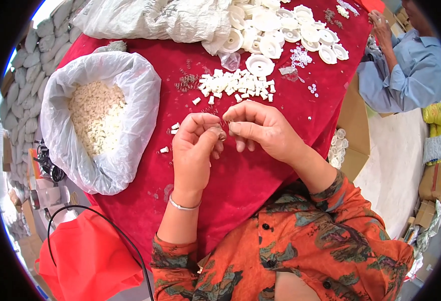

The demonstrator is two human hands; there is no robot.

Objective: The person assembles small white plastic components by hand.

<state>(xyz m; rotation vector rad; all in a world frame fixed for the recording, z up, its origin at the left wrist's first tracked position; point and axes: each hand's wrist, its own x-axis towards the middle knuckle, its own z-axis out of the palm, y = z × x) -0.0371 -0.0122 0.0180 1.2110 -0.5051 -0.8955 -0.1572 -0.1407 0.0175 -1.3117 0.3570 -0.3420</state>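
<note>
Above the red cloth my left hand (196, 143) has its fingers curled together in a pinch; what lies in them, if anything, is too small to make out. Close by on its right, my right hand (263, 128) pinches a thin wire piece that looks like a small spring (228, 122) between thumb and forefinger. The fingertips of the two hands almost meet. Just beyond them lies a heap of small white plastic spools (238, 84). Thin metal springs (186, 83) are scattered left of that heap. A few loose white spools (164, 149) rest beside my left hand.
A plastic-lined container (54, 115) of small cream pieces stands left. White round plastic discs (280, 30) and a white woven sack (155, 22) lie at the back. Small clear rings (300, 56) sit right of the spools. Another person in a blue shirt (406, 75) works at far right.
</note>
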